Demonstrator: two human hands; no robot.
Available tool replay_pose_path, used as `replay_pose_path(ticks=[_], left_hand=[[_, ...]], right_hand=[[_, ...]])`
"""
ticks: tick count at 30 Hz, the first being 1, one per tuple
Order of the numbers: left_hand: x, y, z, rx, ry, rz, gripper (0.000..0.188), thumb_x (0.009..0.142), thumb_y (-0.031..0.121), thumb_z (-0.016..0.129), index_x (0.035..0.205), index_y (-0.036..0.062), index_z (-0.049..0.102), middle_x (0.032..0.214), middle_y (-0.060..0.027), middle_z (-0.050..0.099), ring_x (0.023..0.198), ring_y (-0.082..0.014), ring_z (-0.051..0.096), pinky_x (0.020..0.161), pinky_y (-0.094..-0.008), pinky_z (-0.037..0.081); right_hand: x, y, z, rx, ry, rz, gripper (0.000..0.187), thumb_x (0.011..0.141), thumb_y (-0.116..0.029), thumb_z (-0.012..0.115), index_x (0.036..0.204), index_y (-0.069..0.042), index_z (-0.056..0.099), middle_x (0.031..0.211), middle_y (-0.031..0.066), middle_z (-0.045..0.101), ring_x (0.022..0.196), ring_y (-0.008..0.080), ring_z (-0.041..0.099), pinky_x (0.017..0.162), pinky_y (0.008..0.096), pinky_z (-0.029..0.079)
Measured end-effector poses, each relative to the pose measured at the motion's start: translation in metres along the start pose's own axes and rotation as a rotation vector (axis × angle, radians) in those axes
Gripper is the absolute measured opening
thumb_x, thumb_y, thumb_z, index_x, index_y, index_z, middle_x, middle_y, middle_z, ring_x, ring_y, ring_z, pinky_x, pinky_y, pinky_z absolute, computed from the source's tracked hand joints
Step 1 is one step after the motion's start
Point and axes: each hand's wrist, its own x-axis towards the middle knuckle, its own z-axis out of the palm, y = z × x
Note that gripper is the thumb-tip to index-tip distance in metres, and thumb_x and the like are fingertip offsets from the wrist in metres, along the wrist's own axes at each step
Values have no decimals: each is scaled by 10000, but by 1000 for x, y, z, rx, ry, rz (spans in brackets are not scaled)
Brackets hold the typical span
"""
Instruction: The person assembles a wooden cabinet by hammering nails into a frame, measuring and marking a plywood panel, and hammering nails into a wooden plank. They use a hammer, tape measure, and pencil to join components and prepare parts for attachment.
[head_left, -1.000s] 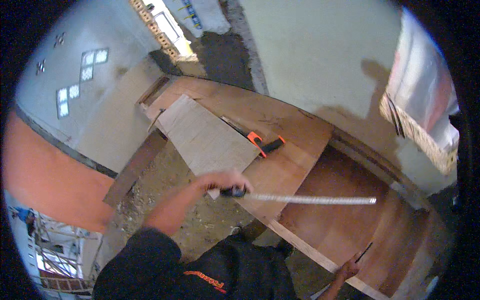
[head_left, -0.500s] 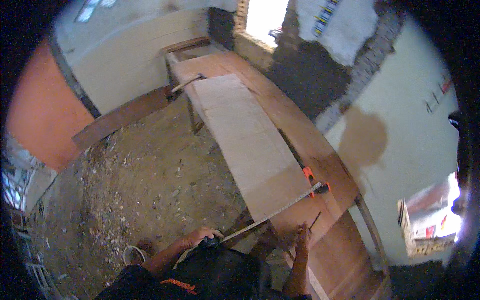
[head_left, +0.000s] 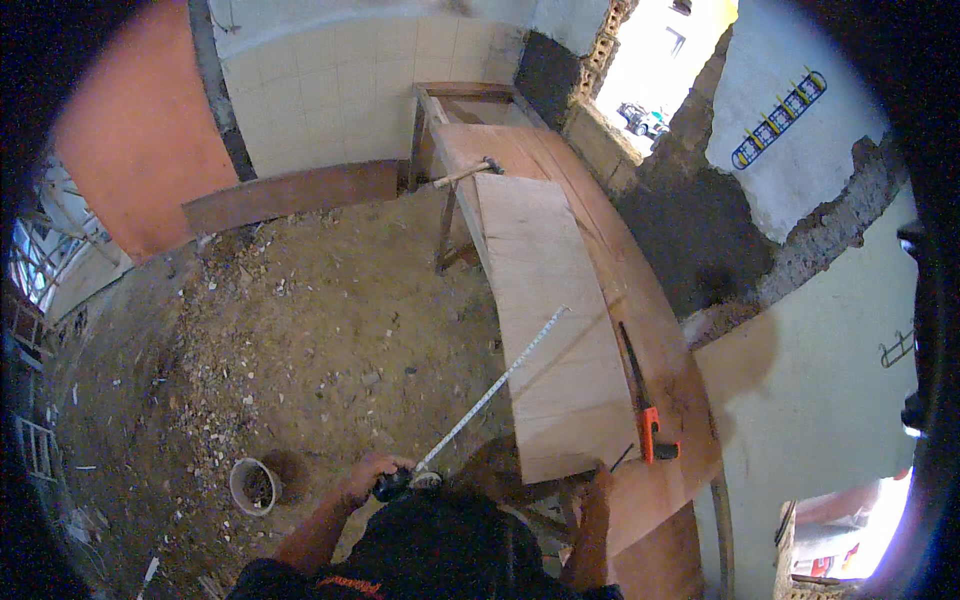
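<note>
In my left hand [head_left: 372,478], closed, is a black tape measure [head_left: 394,485]. Its white blade [head_left: 488,393] sticks out up and to the right, and the free end hangs over a pale wooden board [head_left: 565,345], throwing a thin shadow on it. My right hand [head_left: 597,492] is by the board's near end, fingers closed round a thin dark pencil [head_left: 622,457]. Just beyond that hand, a handsaw with an orange handle [head_left: 651,436] lies along the board's right edge. Beneath the board is a long reddish-brown wooden bench top [head_left: 655,290].
A hammer [head_left: 465,173] rests at the board's far end. On the dirt floor, strewn with rubble, stands a white bucket [head_left: 238,488] left of my arm. A brown plank [head_left: 290,198] leans along the back wall. A window opening [head_left: 665,60] is beyond the bench.
The tape's end has left the saw's side and swung left, above the board. My head view has shifted, bringing the bucket further into sight. My right hand keeps the pencil.
</note>
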Motion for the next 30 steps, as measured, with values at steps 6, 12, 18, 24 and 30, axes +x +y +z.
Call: replay_pose_path(ticks=[6, 12, 18, 24, 30], left_hand=[[13, 16, 42, 115, 89, 75, 470, 858, 302, 550, 1170, -5, 723, 1132, -103, 726, 1033, -221, 646, 964, -332, 466], [56, 28, 63, 350, 29, -95, 405, 882, 274, 546, 1109, 1, 741, 1043, -89, 731, 950, -201, 655, 867, -334, 498], [44, 60, 84, 809, 18, -42, 330, 897, 220, 565, 1091, 25, 747, 843, -51, 689, 763, -141, 618, 707, -307, 504], [16, 96, 127, 829, 93, -231, 332, 903, 272, 587, 1069, 39, 755, 761, -37, 671, 660, -144, 604, 619, -311, 490], [21, 78, 129, 771, 87, -183, 355, 936, 339, 557, 1025, 60, 756, 756, -39, 669, 675, -144, 607, 621, -325, 489]], right_hand=[[-41, -2, 46, -186, -164, -3, 405, 938, -421, 577, 1131, -77, 671, 857, 48, 627, 696, 172, 560, 638, 344, 479], [-39, -19, 2, -404, -29, -189, 455, 956, -502, 577, 1151, -94, 634, 797, 20, 566, 691, 139, 536, 619, 322, 442], [-59, -31, -94, -29, 192, -21, 394, 962, -492, 604, 968, -100, 647, 664, -44, 462, 494, 74, 414, 424, 264, 312], [-47, -19, -107, -44, 156, -86, 384, 952, -485, 639, 939, -102, 650, 632, -58, 432, 485, 73, 386, 423, 261, 306], [-35, -64, -68, -65, 124, -73, 303, 955, -431, 635, 935, -129, 634, 624, -66, 396, 479, 59, 361, 415, 246, 297]])
